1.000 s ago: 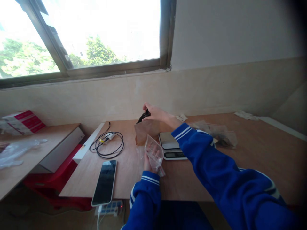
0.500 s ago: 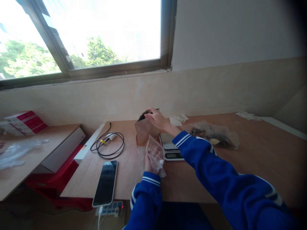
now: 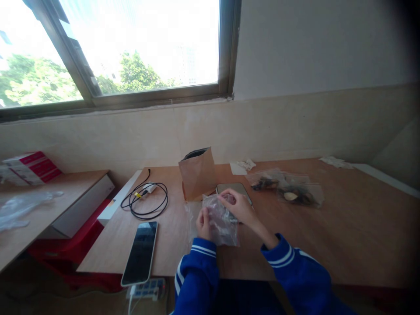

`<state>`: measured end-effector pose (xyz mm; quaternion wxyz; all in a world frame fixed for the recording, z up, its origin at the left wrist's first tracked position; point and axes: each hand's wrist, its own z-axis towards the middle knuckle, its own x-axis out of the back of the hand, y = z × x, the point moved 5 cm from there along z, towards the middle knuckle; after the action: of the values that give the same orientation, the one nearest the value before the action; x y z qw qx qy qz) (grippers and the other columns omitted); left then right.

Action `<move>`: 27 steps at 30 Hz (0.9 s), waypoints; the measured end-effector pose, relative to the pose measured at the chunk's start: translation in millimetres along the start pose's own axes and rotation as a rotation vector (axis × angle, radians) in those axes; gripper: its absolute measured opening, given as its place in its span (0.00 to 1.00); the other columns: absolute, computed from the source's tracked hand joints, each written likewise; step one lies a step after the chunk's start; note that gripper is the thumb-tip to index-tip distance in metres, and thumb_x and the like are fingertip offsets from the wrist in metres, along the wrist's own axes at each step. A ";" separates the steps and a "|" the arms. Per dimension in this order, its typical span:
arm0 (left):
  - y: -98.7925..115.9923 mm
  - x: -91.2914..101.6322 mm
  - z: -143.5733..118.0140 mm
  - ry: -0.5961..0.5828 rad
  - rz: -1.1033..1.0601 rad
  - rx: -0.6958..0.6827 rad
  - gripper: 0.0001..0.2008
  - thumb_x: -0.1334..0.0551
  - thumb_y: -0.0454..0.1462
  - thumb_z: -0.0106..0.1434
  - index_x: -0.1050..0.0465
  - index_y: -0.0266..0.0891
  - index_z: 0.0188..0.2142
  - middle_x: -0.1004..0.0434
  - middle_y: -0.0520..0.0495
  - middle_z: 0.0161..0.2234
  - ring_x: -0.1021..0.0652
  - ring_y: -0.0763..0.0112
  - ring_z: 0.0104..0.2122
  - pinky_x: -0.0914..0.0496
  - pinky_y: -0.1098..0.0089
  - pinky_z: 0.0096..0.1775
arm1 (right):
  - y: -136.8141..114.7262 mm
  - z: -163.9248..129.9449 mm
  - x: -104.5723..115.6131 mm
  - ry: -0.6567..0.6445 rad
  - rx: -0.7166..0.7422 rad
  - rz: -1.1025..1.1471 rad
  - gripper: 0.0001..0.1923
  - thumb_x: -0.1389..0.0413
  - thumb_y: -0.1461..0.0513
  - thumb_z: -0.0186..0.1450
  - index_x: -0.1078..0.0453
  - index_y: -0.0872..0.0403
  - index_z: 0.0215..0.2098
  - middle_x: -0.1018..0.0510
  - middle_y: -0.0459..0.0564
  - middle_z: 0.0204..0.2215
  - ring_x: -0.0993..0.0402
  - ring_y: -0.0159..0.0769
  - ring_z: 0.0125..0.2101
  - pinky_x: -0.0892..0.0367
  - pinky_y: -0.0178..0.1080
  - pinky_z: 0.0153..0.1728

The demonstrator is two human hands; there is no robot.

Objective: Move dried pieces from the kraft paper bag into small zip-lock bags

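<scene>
Both hands hold a small clear plastic bag (image 3: 222, 221) just above the wooden table (image 3: 328, 236), near its front edge. My left hand (image 3: 204, 223) grips the bag's left side. My right hand (image 3: 238, 206) pinches its top right edge. Behind the bag lies a flat digital scale (image 3: 234, 189), partly hidden by my right hand. A brown paper bag (image 3: 197, 173) stands upright and open just beyond, to the left of the scale.
A phone (image 3: 139, 252) lies face up at the table's front left, and a coiled black cable (image 3: 145, 199) beyond it. Clear bags with dark contents (image 3: 288, 188) lie to the right. A lower side table (image 3: 39, 210) with a red-and-white box (image 3: 31, 168) is at left.
My right hand left the top of the paper bag and came back to the plastic bag, which both hands now hold. The view tilted slightly downward.
</scene>
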<state>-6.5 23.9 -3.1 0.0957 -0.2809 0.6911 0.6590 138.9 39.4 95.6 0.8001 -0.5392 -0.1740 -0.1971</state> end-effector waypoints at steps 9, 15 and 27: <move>22.0 -10.6 -21.3 -0.050 0.317 -0.259 0.08 0.36 0.42 0.56 0.23 0.40 0.30 0.28 0.51 0.24 0.29 0.75 0.22 0.36 0.77 0.23 | 31.4 -22.8 24.0 0.130 -0.173 0.424 0.27 0.49 0.41 0.60 0.32 0.54 0.43 0.22 0.53 0.31 0.24 0.40 0.32 0.30 0.40 0.33; 23.0 -6.6 -25.1 -0.010 0.508 -0.266 0.22 0.49 0.54 0.62 0.30 0.39 0.38 0.33 0.56 0.22 0.41 0.82 0.11 0.47 0.77 0.14 | 59.3 -69.1 -18.4 -0.149 -0.317 0.584 0.34 0.40 0.43 0.53 0.41 0.50 0.51 0.23 0.54 0.41 0.25 0.42 0.40 0.30 0.43 0.41; 71.5 9.6 -14.4 0.010 0.836 -0.440 0.24 0.49 0.54 0.62 0.26 0.37 0.33 0.27 0.49 0.24 0.25 0.68 0.28 0.34 0.73 0.28 | 102.6 -46.6 11.4 0.000 -0.172 0.420 0.25 0.42 0.43 0.53 0.30 0.54 0.37 0.24 0.50 0.30 0.27 0.40 0.34 0.32 0.41 0.34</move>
<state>-47.7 5.5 55.0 -0.2430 0.0044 0.5892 0.7705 203.4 29.4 3.0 0.7746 -0.6299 -0.0407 -0.0404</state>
